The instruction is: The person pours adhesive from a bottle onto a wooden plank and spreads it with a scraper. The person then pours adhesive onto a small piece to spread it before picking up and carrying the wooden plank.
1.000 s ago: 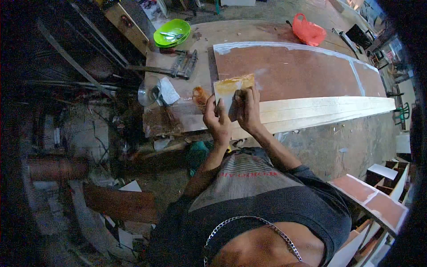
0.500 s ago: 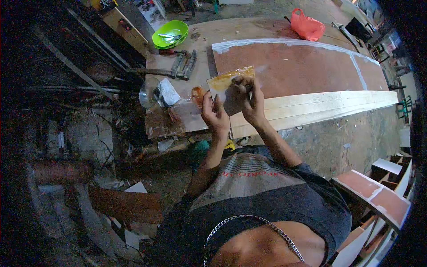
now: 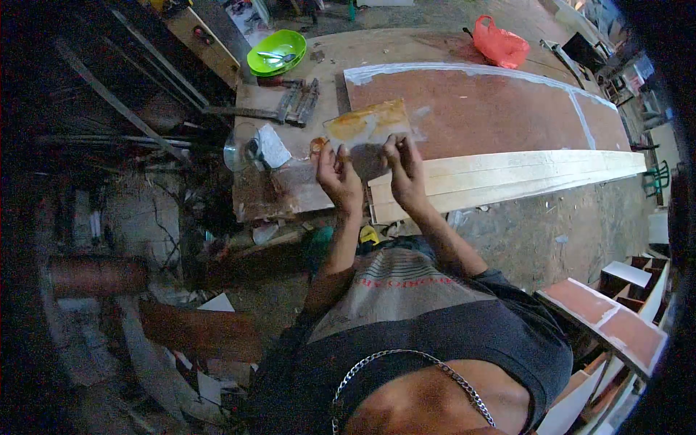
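Note:
A flat pale sheet (image 3: 368,125), smeared yellow-orange along its far part, is held up over the near left corner of a reddish-brown panel (image 3: 478,109). My left hand (image 3: 341,177) pinches its near left corner. The near right edge is between the fingers and thumb of my right hand (image 3: 407,170). Just left of the sheet, an orange-stained container (image 3: 317,146) is partly hidden by it. Pale wooden strips (image 3: 507,174) lie along the panel's near side, to the right of my right hand.
Metal clamps (image 3: 297,103) lie at the table's left, below green bowls (image 3: 277,52) with cutlery. A clear round container (image 3: 239,147) and a white piece (image 3: 273,146) are at the left edge. A red plastic bag (image 3: 500,45) sits at the far side.
Both hands have shifted slightly left. The right fingers have moved off the sheet's smeared surface to its near edge, and the sheet now shows more of its yellow-orange face.

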A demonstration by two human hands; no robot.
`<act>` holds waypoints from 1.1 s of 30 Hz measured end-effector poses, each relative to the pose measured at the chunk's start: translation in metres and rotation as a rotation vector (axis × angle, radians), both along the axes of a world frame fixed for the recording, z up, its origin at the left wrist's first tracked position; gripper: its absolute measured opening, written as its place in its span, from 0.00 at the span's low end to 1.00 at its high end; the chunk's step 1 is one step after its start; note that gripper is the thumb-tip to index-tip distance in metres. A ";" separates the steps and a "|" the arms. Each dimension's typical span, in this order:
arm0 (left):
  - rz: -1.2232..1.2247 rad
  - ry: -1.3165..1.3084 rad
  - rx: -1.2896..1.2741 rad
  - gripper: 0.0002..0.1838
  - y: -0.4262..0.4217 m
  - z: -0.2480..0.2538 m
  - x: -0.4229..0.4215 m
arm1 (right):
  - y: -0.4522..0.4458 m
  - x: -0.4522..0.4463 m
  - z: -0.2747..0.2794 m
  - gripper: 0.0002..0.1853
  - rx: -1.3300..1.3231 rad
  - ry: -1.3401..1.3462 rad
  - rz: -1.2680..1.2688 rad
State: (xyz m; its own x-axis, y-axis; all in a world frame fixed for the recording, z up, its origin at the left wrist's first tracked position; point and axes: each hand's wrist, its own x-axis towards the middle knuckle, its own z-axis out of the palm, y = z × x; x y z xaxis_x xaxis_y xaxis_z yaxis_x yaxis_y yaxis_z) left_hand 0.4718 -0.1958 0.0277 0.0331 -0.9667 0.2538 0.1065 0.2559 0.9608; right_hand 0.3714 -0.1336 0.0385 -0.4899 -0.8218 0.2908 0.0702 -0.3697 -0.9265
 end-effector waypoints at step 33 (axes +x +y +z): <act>0.143 0.138 -0.112 0.18 -0.016 0.009 0.067 | 0.018 -0.119 -0.031 0.09 0.303 0.342 -0.533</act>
